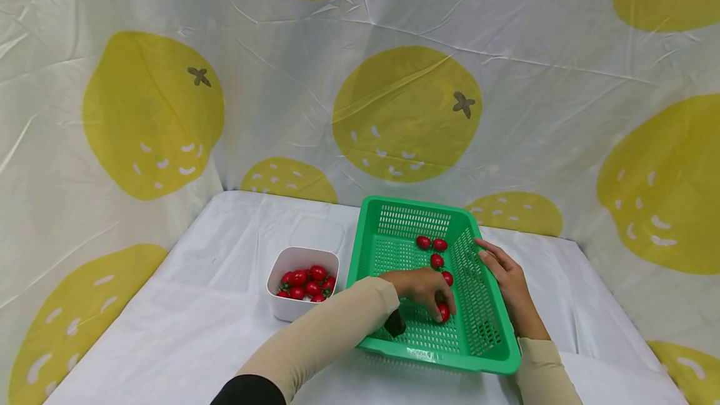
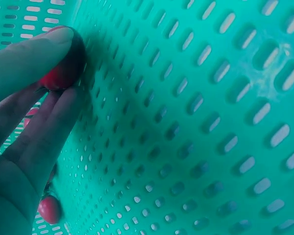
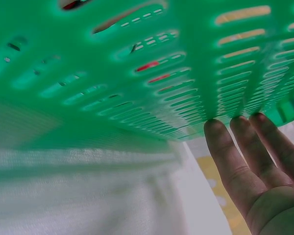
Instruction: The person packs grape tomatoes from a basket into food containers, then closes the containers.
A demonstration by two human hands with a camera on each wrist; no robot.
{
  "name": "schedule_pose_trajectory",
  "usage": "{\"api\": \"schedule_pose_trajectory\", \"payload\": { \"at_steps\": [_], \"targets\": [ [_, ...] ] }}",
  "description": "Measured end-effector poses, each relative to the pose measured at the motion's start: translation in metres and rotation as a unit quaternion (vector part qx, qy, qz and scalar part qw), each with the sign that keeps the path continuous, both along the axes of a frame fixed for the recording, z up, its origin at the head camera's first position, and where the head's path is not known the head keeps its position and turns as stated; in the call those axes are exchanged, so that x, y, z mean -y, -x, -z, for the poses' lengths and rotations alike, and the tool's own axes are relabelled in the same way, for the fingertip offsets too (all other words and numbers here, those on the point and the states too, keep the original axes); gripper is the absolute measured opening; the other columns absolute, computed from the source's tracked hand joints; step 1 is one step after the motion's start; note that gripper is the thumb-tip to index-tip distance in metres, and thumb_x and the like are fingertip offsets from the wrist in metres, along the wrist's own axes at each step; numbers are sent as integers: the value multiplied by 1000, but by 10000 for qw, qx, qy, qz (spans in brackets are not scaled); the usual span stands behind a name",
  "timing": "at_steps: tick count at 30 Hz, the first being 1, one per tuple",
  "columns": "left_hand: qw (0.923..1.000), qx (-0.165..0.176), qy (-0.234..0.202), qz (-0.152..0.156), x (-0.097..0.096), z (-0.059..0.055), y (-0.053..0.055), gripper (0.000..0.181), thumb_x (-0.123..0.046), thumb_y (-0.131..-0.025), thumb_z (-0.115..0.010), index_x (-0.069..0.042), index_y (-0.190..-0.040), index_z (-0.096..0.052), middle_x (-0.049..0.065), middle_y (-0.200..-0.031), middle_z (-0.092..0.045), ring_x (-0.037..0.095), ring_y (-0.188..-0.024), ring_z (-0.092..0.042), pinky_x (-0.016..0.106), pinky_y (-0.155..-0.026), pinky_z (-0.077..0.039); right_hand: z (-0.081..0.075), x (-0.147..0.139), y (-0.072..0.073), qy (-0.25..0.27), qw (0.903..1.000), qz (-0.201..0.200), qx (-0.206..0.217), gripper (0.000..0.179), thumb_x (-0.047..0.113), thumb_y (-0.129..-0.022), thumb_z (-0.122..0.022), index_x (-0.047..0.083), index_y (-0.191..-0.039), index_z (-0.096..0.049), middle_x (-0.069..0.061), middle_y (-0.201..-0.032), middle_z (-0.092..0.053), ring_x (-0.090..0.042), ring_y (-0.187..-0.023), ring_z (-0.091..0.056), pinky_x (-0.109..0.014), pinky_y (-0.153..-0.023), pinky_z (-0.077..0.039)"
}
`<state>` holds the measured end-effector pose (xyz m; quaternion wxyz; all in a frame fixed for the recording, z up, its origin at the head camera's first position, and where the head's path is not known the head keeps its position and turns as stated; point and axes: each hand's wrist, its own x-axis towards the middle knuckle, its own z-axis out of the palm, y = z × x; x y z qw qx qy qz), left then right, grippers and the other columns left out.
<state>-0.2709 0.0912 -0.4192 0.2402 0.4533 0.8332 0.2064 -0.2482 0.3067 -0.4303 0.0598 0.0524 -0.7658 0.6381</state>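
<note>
My left hand [image 1: 425, 287] reaches down into a green perforated basket [image 1: 368, 217]. In the left wrist view, its thumb and fingers pinch a red cherry tomato [image 2: 68, 66] close to the basket's side wall. Several more cherry tomatoes lie inside, such as one tomato [image 1: 423, 242] near the far end. My right hand [image 1: 510, 286] is at the basket's right side, with fingertips at the rim. Seen from the right wrist, three fairly straight fingers [image 3: 230, 161] touch the outside of the perforated wall.
Left of the basket stands a white square container [image 1: 289, 311] holding several cherry tomatoes [image 1: 313, 288]. Behind it lies a translucent lid [image 1: 317, 230]. A white cloth [image 1: 225, 305] covers the table, and a lemon-print curtain [image 1: 270, 80] hangs around its back and sides.
</note>
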Motion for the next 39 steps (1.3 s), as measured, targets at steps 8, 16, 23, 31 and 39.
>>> {"api": "schedule_pose_trajectory", "payload": {
  "at_steps": [8, 16, 23, 31, 39],
  "targets": [
    [10000, -80, -16, -18, 0, 0, 0, 21, -18, -83, -76, -18, -104, -74, -14, -90, -65, -2, -84, -57, 11, -71, -46, 14, -7, 9, -86, 9999, 32, -99, 47, 32, -99, -52, 16, -143, -48, 10, -123, -61, -8, -95, -65, -26, -73, -56],
    [9994, -180, -284, 99, 1, -2, 3, 23, -20, -84, -74, -16, -107, -73, -14, -92, -66, -3, -86, -57, 10, -73, -45, 9, -4, 6, -25, 10000, 8, -58, 47, 31, -99, -52, 14, -143, -47, 7, -124, -61, -9, -96, -65, -26, -73, -56],
    [9974, -23, -715, 98, 2, -8, 5, 27, -17, -85, -74, -11, -111, -72, -10, -96, -69, -5, -86, -60, 9, -75, -46, -7, 5, -5, -32, 10000, 6, 29, 48, 29, -99, -53, 9, -143, -46, 6, -123, -62, -9, -95, -65, -26, -73, -56],
    [9941, 203, -1058, 86, 3, -13, 6, 26, -17, -86, -72, -10, -111, -71, -10, -94, -70, -6, -86, -61, 9, -76, -47, -10, 6, -8, -111, 9999, 52, 88, 49, 30, -99, -52, 9, -143, -46, 7, -123, -61, -9, -94, -65, -25, -73, -56],
    [9871, 645, -1466, -44, 5, -19, 5, 27, -19, -88, -71, -9, -113, -69, -13, -95, -68, -5, -90, -61, 10, -78, -48, -10, 6, -5, -40, 9999, 64, 127, 49, 30, -99, -53, 9, -143, -46, 4, -126, -61, -8, -98, -64, -24, -75, -55]
  ]
}}
